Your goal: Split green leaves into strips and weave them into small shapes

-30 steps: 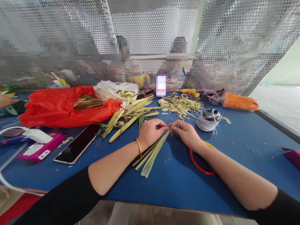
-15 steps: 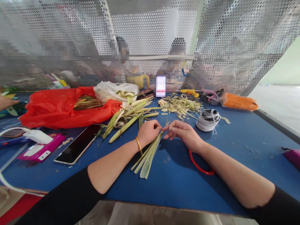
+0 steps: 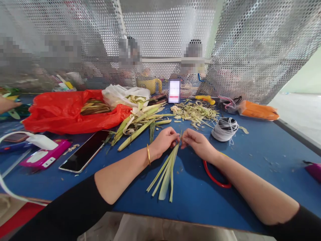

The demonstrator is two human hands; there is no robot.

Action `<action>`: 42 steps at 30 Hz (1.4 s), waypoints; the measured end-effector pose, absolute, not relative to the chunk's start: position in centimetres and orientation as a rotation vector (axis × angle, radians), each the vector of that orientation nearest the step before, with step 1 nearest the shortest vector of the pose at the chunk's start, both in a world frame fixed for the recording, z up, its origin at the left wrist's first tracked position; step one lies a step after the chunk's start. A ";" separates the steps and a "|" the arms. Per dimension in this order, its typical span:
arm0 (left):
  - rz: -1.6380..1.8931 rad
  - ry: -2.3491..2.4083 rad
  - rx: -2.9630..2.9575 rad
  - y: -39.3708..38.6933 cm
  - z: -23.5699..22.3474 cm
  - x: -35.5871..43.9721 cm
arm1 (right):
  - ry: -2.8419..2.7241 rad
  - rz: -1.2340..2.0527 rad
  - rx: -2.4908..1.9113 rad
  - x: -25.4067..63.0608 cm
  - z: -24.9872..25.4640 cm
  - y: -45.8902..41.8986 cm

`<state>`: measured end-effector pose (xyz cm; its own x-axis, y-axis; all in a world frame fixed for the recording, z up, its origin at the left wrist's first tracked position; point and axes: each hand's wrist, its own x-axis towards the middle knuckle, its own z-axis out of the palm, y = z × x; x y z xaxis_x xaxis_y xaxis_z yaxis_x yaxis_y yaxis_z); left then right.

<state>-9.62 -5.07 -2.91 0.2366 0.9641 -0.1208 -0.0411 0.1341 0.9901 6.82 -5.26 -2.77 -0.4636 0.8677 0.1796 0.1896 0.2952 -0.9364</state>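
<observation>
My left hand (image 3: pixel 164 140) is closed around the top end of a small bundle of pale green leaf strips (image 3: pixel 165 172) that fans out toward me on the blue table (image 3: pixel 190 197). My right hand (image 3: pixel 198 143) pinches the tip of one strip right beside the left hand's fingers. A gold bangle sits on my left wrist. A red ring (image 3: pixel 215 175) lies on the table under my right forearm.
A pile of green stalks (image 3: pixel 136 125) and a red plastic bag (image 3: pixel 67 112) lie to the left, with a phone (image 3: pixel 86 150) and a pink case (image 3: pixel 42 157). Leaf trimmings (image 3: pixel 194 112) and a spool of white cord (image 3: pixel 224 129) sit ahead. Perforated metal screens stand behind, with people beyond.
The loose ends of the strip bundle have swung to the right, so it now lies more upright. My right hand drew back briefly, then closed in on the strip tips again.
</observation>
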 end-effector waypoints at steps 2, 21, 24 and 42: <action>0.971 1.120 1.284 -5.0 -3.0 -9.6 | -1.889 1.148 -0.974 6.8 -2.8 -5.4; 1.037 1.079 1.225 -6.3 -2.7 -9.0 | -1.559 1.331 -1.049 6.5 -2.7 -5.7; 0.698 0.917 0.991 -6.9 -2.4 -8.8 | -1.515 1.268 -1.041 6.8 -2.4 -5.5; 0.855 1.000 0.739 -5.7 -1.3 -10.2 | -2.571 0.249 -0.802 7.0 -1.5 -7.2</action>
